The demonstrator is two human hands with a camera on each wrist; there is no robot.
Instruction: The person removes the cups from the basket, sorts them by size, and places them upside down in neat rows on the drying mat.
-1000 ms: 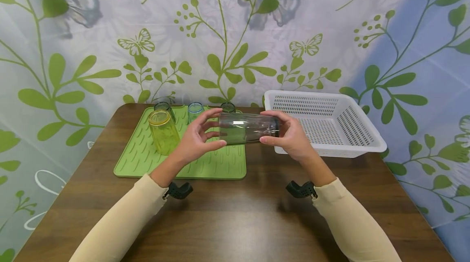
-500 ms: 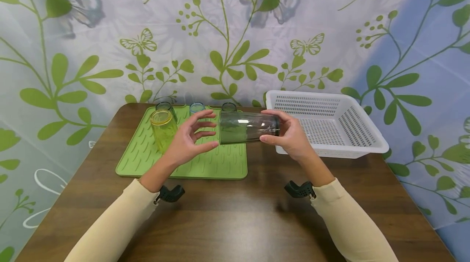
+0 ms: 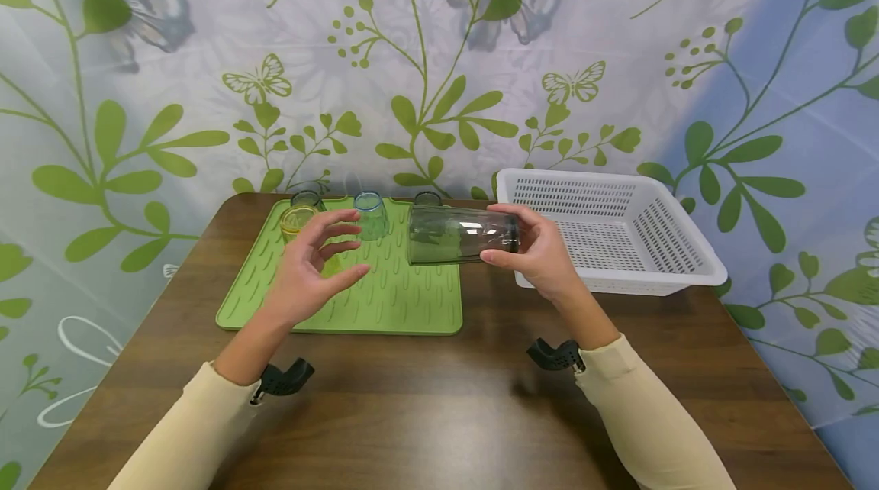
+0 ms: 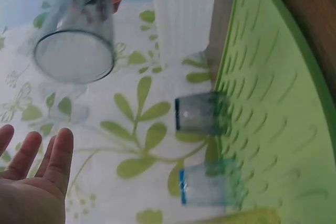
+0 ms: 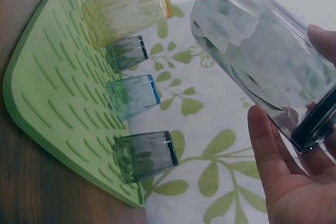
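My right hand (image 3: 545,257) grips a smoky grey drinking glass (image 3: 460,236) by its thick base. The glass lies nearly sideways in the air, its mouth toward the left, over the right part of a green drying mat (image 3: 405,311). My left hand (image 3: 302,269) is apart from it, fingers spread and loosely bent, above the mat's left side. Upside down on the mat stand a yellow glass (image 5: 128,14), partly hidden by the left hand in the head view, a small blue-rimmed glass (image 3: 371,217) and two small grey glasses, one (image 5: 147,156) at the right and another (image 5: 127,53) at the left.
A white perforated plastic basket (image 3: 659,282) stands at the back right of the brown wooden table (image 3: 439,406), close beside the right hand. A leaf-patterned cloth (image 3: 439,55) hangs behind the table.
My left hand has let go of the grey glass's mouth end and moved left and toward me. The right hand still holds the glass, nearly in place.
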